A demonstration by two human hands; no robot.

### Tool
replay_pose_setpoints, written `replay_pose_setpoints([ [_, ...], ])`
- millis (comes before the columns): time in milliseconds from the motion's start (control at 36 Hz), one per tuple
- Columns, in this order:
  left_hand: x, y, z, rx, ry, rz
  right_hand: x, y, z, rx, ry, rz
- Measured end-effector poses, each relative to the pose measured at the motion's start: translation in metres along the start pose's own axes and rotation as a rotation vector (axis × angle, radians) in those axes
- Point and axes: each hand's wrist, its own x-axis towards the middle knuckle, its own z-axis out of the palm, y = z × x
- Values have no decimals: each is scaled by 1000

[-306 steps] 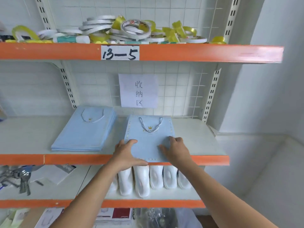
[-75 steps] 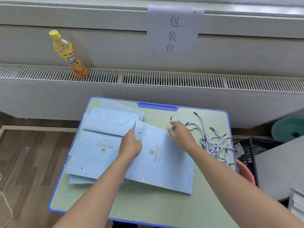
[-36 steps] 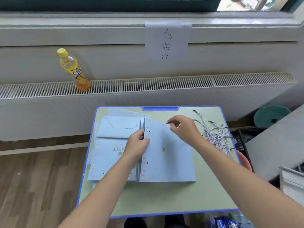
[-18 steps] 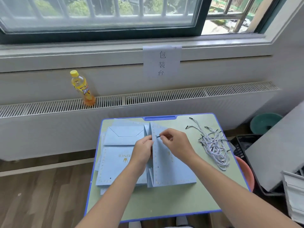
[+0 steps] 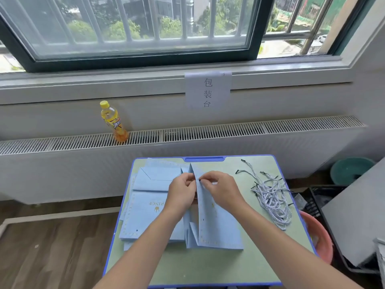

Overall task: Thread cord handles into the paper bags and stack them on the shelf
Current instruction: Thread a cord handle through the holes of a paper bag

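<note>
blue paper bag point(image 5: 216, 222) lies lengthwise, mouth away, both hands point(image 5: 203, 188) pinching.

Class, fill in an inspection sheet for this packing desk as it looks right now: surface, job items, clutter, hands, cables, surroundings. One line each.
Surface: green desk with blue rim.
Job's things: half-opened blue paper bag at centre; flat bags stack to its left; loose cord handles at right.
Clutter: nothing seen on the desk.
Hands: left hand grips the bag's top edge; right hand pinches a black cord tip at that edge.
Cables: nothing seen.
Surroundings: orange drink bottle on radiator grille; paper sign; window; pink basin; teal basin.
</note>
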Motion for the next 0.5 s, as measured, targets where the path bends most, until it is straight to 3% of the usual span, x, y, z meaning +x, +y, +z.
replay_pose_setpoints([
  [194,8,8,9,359,66,71,1,0,-9,21,-7,62],
  [361,6,16,19,525,77,196,7,-4,-24,102,-59,85],
  [500,4,22,28,719,51,296,13,-8,-38,0,-81,140],
])
